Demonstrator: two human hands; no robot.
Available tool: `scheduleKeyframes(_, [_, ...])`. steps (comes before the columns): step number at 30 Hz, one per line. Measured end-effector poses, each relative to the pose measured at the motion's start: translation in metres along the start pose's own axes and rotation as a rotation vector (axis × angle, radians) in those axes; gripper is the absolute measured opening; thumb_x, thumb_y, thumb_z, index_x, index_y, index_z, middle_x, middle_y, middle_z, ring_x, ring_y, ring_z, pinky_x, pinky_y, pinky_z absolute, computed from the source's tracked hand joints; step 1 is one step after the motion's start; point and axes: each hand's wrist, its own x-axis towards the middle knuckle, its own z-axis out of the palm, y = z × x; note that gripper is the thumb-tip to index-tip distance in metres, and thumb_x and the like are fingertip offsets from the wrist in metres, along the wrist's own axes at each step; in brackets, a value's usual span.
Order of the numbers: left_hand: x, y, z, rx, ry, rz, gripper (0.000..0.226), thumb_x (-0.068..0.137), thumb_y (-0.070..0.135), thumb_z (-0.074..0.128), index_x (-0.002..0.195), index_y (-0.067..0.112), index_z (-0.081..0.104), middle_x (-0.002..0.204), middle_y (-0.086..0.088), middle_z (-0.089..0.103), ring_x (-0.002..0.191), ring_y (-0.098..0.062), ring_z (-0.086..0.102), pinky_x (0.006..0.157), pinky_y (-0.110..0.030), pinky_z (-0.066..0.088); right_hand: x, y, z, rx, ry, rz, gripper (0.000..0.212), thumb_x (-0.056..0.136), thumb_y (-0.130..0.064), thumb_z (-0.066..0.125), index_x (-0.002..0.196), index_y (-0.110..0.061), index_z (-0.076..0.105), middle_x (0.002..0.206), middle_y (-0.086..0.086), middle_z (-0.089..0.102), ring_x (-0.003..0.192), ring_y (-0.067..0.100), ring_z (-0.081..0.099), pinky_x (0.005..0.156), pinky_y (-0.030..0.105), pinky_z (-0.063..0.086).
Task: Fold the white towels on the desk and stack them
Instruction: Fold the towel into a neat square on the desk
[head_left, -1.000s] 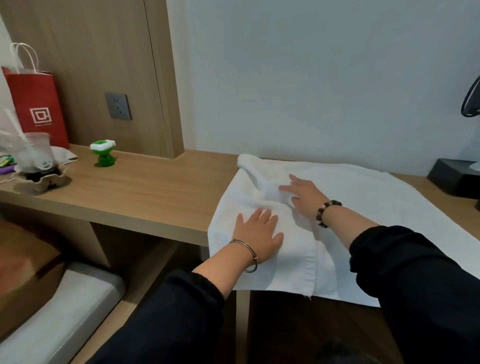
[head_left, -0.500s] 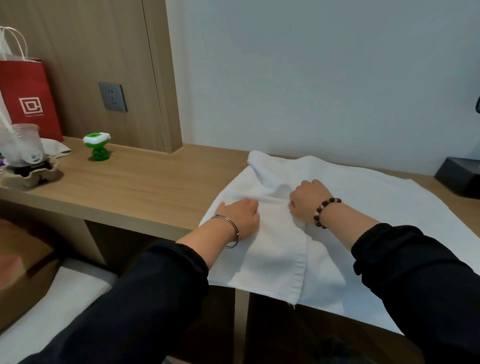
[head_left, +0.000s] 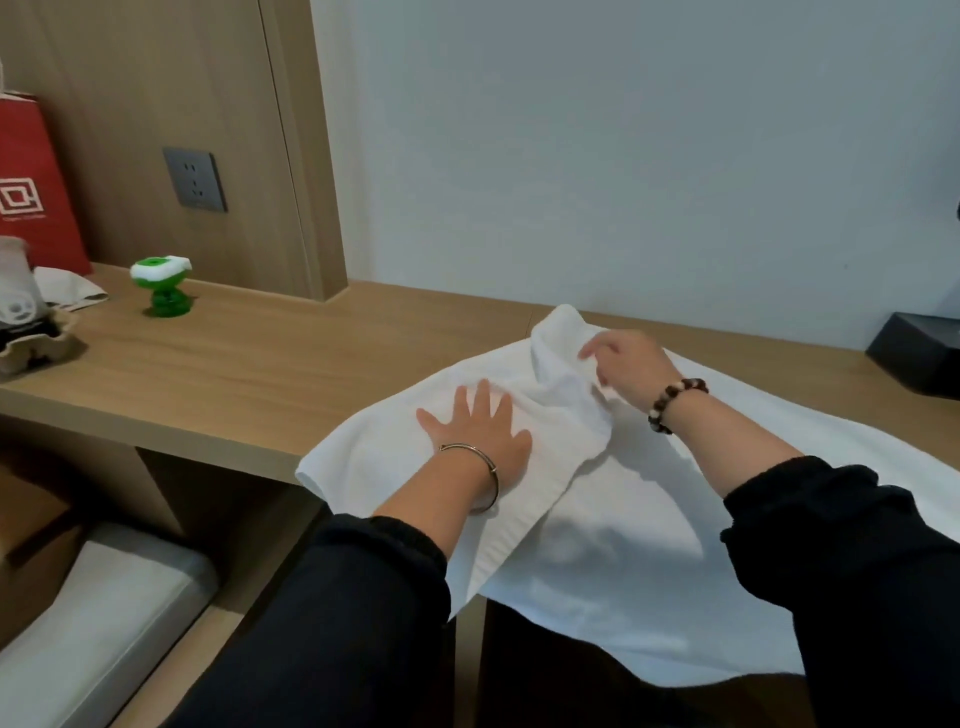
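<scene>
Towel (head_left: 623, 545) edge past desk (head_left: 260, 374) front

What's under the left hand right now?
The left hand lies flat on the folded towel flap, which lies over the spread white towel. The desk beneath is covered there.

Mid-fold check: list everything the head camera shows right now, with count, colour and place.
white towels: number unclear because the layers overlap; white; right part of the desk, near edge hanging over the front
desk: one, light wood, across the view
paper bag: one, red, far left on the desk
plastic cup: one, clear, in the cardboard holder
cardboard holder: one, brown, left edge of the desk
small ornament: one, green and white, on the desk right of the bag
wall socket: one, grey, on the wood panel
box: one, black, right edge of the desk
cushion: one, grey, below the desk
left hand: flat on the towels, wearing a silver bangle
right hand: grips a raised fold, wearing a bead bracelet
</scene>
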Motion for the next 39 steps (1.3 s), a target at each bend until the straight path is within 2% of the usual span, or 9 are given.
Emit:
scheduleKeyframes(2, [0.008,-0.003,-0.001,0.009,-0.016,0.017,0.06,0.095,0.05,0.012,0.15,0.031,-0.003,0.158,0.007,-0.015,0.145,-0.021,-0.016,0.102,-0.071,-0.003,0.01,0.015,0.002,-0.147,-0.04,-0.031,0.034,0.096,-0.012,0.036,0.12,-0.015,0.06,0.117,0.004,0.06,0.101,0.023,0.056,0.087,0.029,0.04])
scheduleKeyframes(4, [0.019,-0.003,-0.002,0.016,-0.034,0.031,0.06,0.095,0.051,0.012,0.15,0.032,-0.003,0.158,0.009,-0.015,0.145,-0.02,-0.016,0.102,-0.07,-0.003,0.015,0.031,0.011,-0.407,-0.276,-0.073,0.035,0.1,-0.022,0.033,0.126,-0.013,0.054,0.131,0.008,0.053,0.115,0.03,0.05,0.096,0.037,0.04])
scheduleKeyframes(8, [0.051,-0.008,-0.009,0.044,-0.044,0.086,0.059,0.096,0.05,0.014,0.15,0.034,-0.003,0.158,0.011,-0.013,0.145,-0.018,-0.014,0.104,-0.069,-0.001,0.027,0.053,0.017,-0.622,-0.277,-0.051,0.038,0.098,-0.04,0.028,0.131,-0.028,0.044,0.127,0.003,0.044,0.116,0.028,0.043,0.089,0.042,0.038])
scheduleKeyframes(15, [0.143,0.004,-0.032,0.176,-0.103,0.243,0.051,0.099,0.047,0.014,0.146,0.047,-0.007,0.157,0.012,-0.014,0.145,-0.02,-0.012,0.107,-0.068,0.001,0.058,0.079,0.007,-0.848,-0.159,0.107,0.045,0.096,-0.048,0.024,0.12,-0.02,0.049,0.123,0.002,0.048,0.114,0.023,0.045,0.088,0.039,0.035])
scheduleKeyframes(22, [0.206,0.036,-0.047,0.449,0.131,0.203,0.054,0.096,0.054,0.014,0.148,0.041,0.008,0.159,0.003,-0.004,0.145,-0.027,-0.002,0.106,-0.067,0.001,0.081,0.09,0.019,-0.896,-0.041,0.384,0.052,0.098,-0.045,0.021,0.127,-0.011,0.047,0.124,0.008,0.049,0.114,0.025,0.047,0.095,0.04,0.042])
scheduleKeyframes(25, [0.203,0.038,-0.045,0.255,0.033,0.201,0.052,0.097,0.052,0.018,0.145,0.031,0.022,0.155,-0.002,0.016,0.14,-0.027,0.016,0.105,-0.06,0.017,0.087,0.091,0.016,-0.866,-0.069,0.388,0.053,0.099,-0.044,0.021,0.13,-0.009,0.044,0.128,0.01,0.047,0.118,0.026,0.044,0.096,0.041,0.042])
scheduleKeyframes(28, [0.185,0.019,-0.044,0.053,-0.122,0.338,0.059,0.095,0.06,0.023,0.148,0.035,0.017,0.158,0.004,0.009,0.144,-0.023,0.008,0.11,-0.055,0.013,0.085,0.09,0.012,-0.956,-0.15,0.32,0.052,0.1,-0.042,0.018,0.133,-0.009,0.041,0.132,0.009,0.043,0.121,0.025,0.041,0.097,0.038,0.038])
scheduleKeyframes(34, [0.16,-0.027,-0.04,0.057,-0.089,0.459,0.068,0.091,0.06,0.043,0.149,0.036,0.017,0.158,0.013,0.007,0.146,-0.014,0.003,0.117,-0.049,0.008,0.076,0.089,-0.006,-0.714,-0.375,0.168,0.023,0.092,-0.025,0.038,0.112,-0.014,0.042,0.113,0.006,0.047,0.103,0.025,0.046,0.087,0.037,0.042])
scheduleKeyframes(39, [0.151,-0.031,-0.04,0.056,0.113,0.337,0.043,0.09,0.015,0.045,0.133,0.02,0.046,0.14,-0.001,0.045,0.127,-0.023,0.042,0.102,-0.039,0.038,0.08,0.09,-0.007,-0.836,-0.147,0.113,0.003,0.092,-0.012,0.043,0.092,-0.016,0.044,0.101,0.007,0.058,0.076,0.02,0.045,0.068,0.029,0.039])
